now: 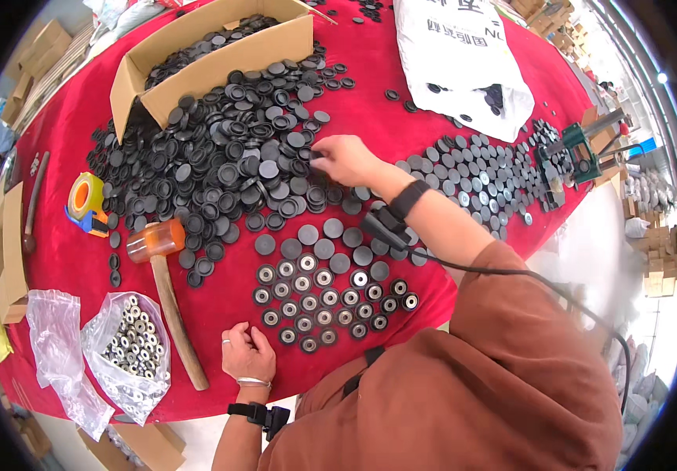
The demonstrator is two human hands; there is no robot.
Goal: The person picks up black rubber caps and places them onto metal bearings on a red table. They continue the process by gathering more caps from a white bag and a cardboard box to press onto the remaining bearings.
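My right hand reaches over the right edge of a large pile of black round caps. Its thumb and fingertips pinch a black cap. My left hand rests on the red cloth with its fingers curled in; whatever it may hold is hidden under it. To the right of that hand lie rows of black caps with metal bearings set in them. Just beyond these rows are plain flat grey-black discs, laid out singly below the pile.
A cardboard box of caps stands behind the pile. Left are a mallet, tape dispenser and plastic bag of bearings. A white sack, many discs and a green press stand right. A black cable crosses my right arm.
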